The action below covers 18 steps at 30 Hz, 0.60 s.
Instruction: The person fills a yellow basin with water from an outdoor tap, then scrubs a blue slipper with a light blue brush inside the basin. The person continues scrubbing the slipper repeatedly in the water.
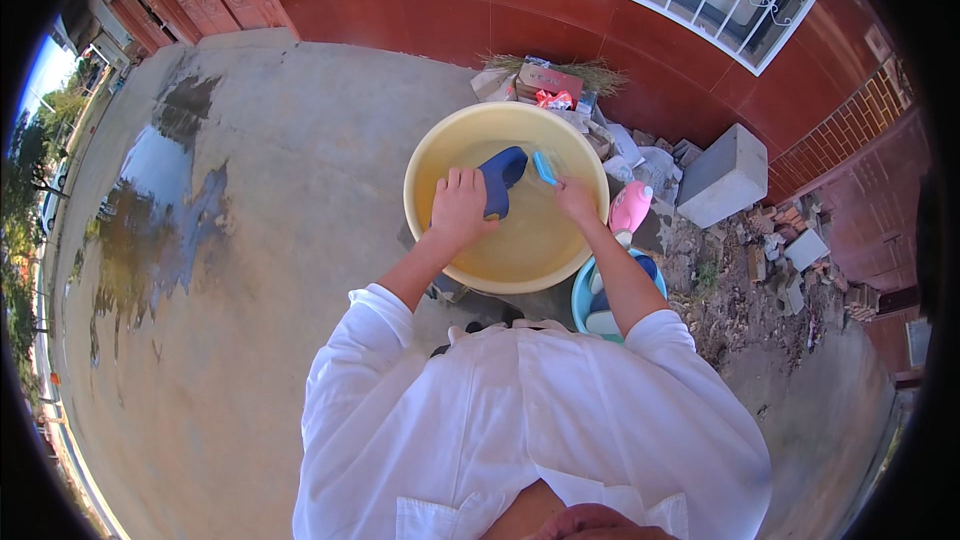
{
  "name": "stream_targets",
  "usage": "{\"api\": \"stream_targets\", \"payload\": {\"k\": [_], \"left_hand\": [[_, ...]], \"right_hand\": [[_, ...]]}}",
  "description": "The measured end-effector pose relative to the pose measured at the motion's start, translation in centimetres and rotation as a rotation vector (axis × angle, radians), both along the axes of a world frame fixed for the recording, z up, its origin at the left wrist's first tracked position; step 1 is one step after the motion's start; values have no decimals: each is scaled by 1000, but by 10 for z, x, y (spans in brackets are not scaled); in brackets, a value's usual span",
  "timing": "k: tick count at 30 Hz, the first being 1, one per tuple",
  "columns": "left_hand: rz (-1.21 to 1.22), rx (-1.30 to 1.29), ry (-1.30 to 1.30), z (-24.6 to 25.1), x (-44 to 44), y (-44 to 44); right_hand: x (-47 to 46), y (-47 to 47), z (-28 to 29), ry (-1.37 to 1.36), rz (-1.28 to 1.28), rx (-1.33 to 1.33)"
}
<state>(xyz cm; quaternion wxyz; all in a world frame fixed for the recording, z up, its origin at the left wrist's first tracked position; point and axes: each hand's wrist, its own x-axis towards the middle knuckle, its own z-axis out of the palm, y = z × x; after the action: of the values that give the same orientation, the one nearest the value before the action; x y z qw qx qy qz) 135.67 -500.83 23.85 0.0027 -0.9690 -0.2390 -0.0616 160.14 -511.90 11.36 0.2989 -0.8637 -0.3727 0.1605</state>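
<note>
A large cream-yellow plastic basin (517,281) stands on the ground before me with shallow water in it. My left hand (459,202) grips a dark blue shoe (498,178) inside the basin, covering part of it; its exact type is unclear. In my right hand (577,199), over the basin's right side, is a light blue brush (544,168). The brush is apart from the shoe, and its bristles cannot be made out. Under my right forearm, a turquoise basin (581,300) holds blue and pale items, partly hidden.
A pink bottle (631,206) with a white cap stands right of the large basin. Beyond lie cardboard boxes (550,81), plastic bags (660,171) and a pale block (724,175) along the red wall (435,11). Brick rubble (787,255) lies right; a puddle (154,202) spreads left.
</note>
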Motion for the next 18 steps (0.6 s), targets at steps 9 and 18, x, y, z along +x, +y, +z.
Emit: {"api": "stream_targets", "payload": {"k": [9,18], "left_hand": [[42,-71,-73,-1,0,-3],[90,-124,-70,-4,-1,8]], "right_hand": [[-69,-27,64,38,117,387],[-60,-6,63,85,140,344]]}}
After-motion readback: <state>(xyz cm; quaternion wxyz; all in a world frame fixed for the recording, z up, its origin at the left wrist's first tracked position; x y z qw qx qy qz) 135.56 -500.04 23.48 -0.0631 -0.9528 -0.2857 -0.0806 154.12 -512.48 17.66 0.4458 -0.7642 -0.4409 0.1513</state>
